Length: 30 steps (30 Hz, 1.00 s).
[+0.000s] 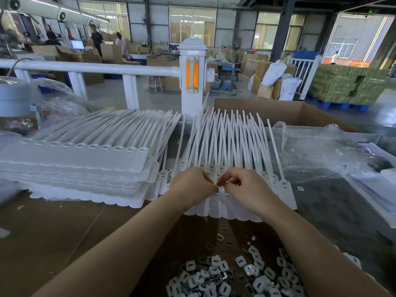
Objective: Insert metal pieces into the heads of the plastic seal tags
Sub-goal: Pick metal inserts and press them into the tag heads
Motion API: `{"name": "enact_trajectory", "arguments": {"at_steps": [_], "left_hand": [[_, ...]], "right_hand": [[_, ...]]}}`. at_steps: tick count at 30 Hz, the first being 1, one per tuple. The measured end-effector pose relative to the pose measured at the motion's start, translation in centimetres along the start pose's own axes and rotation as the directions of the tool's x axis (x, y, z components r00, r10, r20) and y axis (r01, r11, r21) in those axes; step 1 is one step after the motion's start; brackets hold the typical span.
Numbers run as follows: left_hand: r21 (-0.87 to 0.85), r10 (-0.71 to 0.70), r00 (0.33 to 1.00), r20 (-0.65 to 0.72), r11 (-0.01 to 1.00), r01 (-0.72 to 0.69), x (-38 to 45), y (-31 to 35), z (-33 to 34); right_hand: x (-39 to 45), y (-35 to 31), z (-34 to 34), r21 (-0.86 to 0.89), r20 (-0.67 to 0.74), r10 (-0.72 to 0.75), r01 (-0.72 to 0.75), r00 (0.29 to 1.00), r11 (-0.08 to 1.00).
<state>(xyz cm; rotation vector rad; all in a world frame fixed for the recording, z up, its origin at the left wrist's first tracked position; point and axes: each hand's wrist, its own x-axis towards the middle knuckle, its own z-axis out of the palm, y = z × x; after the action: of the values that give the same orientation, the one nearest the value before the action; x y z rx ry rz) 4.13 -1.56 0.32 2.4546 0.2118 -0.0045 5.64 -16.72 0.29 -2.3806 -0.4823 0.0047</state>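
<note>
- Centrally, a row of white plastic seal tags (227, 202) lies on the cardboard-covered table (53, 228), flat label ends toward the person and thin tails fanned up and away.
- Both hands meet over the heads of this row, fingertips touching or nearly so at the middle.
- Left hand (192, 186) has its fingers curled, thumb and forefinger pinched together at the tag heads; whatever sits between them is too small to make out.
- Right hand (246, 187) is likewise curled, its forefinger and thumb drawn to a pinch just beside the left hand's tips, resting on the tags; what it pinches cannot be told either.
- Nearer the person, between the forearms, a heap of small metal pieces (231, 275) with slotted white faces lies loose on the cardboard, a few strays scattered toward the tag row.
- Left of the worked row, a tall stack of seal tags (85, 168) lies in layers, heads lined up in a row, tails pointing away.
- Right of the hands, crumpled clear plastic sheeting (321, 151) covers the table, with one single tag (285, 189) at its edge.
- Behind the tags stands a white post (192, 82) with orange reflectors, joined to a white rail (85, 68).
- An open cardboard box (278, 112) sits beyond the tails on the right.
- Farther off, a factory floor shows cartons, sacks, a standing fan and distant people.
</note>
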Motion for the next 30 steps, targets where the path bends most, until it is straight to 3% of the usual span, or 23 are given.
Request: {"name": "enact_trajectory", "arguments": {"at_steps": [5,17,20,23,26,30], "left_hand": [[0.05,0.041,0.999,-0.016,0.998,-0.04,-0.2,0.0,0.0],[0.008,0.257,0.961,0.106,0.966,-0.259,-0.1,-1.4,-3.1],[0.037,0.426,0.891,0.154,0.899,-0.436,-1.0,-0.3,-3.6],[-0.066,0.545,0.76,0.354,0.825,-0.561,-2.6,1.3,-3.3],[-0.161,0.565,0.632,0.53,0.799,-0.58,-4.2,2.8,-1.8],[-0.212,0.586,0.573,0.573,0.782,-0.586,-5.1,3.4,0.0]], "right_hand": [[-0.2,-0.1,0.0,-0.016,-0.012,-0.02,0.02,1.0,1.0],[-0.2,-0.1,0.1,-0.046,0.009,-0.022,0.023,1.0,0.999],[-0.1,0.1,-0.2,0.003,0.02,0.017,-0.017,1.0,1.0],[-0.1,0.0,-0.8,0.126,0.03,0.073,-0.077,0.997,0.989],[-0.1,-0.1,-1.1,0.183,0.034,0.119,-0.123,0.992,0.975],[-0.1,-0.2,-1.0,0.187,0.034,0.119,-0.123,0.992,0.975]]}}
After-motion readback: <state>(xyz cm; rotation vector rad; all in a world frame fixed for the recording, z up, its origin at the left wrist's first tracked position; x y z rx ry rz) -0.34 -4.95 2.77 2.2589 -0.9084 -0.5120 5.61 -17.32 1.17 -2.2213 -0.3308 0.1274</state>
